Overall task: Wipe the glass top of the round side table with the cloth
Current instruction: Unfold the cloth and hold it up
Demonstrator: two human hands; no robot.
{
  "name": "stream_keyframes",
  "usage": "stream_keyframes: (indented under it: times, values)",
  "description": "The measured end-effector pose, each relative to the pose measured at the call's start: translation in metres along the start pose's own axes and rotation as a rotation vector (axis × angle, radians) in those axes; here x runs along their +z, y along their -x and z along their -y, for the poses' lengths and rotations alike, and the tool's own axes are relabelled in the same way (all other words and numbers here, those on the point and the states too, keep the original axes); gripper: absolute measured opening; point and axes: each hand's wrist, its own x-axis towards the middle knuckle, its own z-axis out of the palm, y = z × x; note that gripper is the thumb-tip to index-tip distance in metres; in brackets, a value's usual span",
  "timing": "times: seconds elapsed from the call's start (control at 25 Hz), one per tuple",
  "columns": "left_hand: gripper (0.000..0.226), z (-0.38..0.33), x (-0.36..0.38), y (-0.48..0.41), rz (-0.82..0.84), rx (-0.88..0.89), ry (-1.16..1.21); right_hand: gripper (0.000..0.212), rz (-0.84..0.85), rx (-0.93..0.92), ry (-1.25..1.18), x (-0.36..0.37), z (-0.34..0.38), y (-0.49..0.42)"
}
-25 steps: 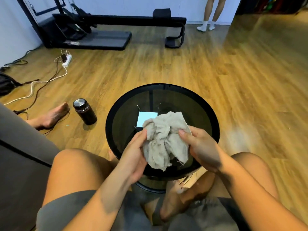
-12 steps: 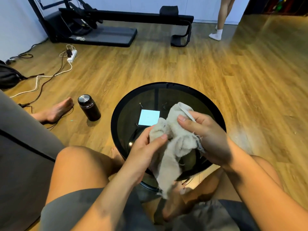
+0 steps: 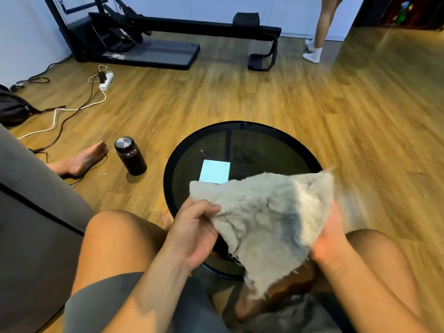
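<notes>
A round side table (image 3: pixel 242 124) with a dark glass top and black rim stands on the wooden floor between my knees. I hold a pale grey cloth (image 3: pixel 264 212) spread out flat in the air above the near half of the glass. My left hand (image 3: pixel 194 231) pinches its left edge. My right hand (image 3: pixel 331 236) grips its right edge from underneath, mostly hidden by the fabric. The cloth hides the near part of the glass. A pale blue rectangle, seemingly a reflection (image 3: pixel 214 171), shows in the glass beyond the cloth.
A dark flask (image 3: pixel 130 156) stands on the floor left of the table, beside a bare foot (image 3: pixel 81 159). A grey sofa (image 3: pixel 28 212) is at my left. Cables and a power strip (image 3: pixel 105 81), a black exercise machine (image 3: pixel 168 39) and a standing person's legs (image 3: pixel 319 30) lie farther back.
The bunched cloth has been opened out. My hands moved apart, the left toward the table's left side and the right toward its right, stretching the cloth flat above the glass.
</notes>
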Motion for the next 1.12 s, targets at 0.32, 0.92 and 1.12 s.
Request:
stream_keyframes:
  times: [0.32,0.92,1.12]
  values:
    - [0.028,-0.041,0.008,0.003,-0.121,0.112,-0.083,0.038,-0.256,0.109,0.655,0.022,0.033,0.006]
    - [0.027,-0.087,0.142,-0.043,0.028,0.455,-1.162,0.020,-0.480,-0.423,0.563,0.047,0.174,0.075]
    - [0.015,-0.071,0.179,-0.060,-0.002,0.830,-1.779,0.020,-0.655,-0.415,1.843,0.026,0.199,0.087]
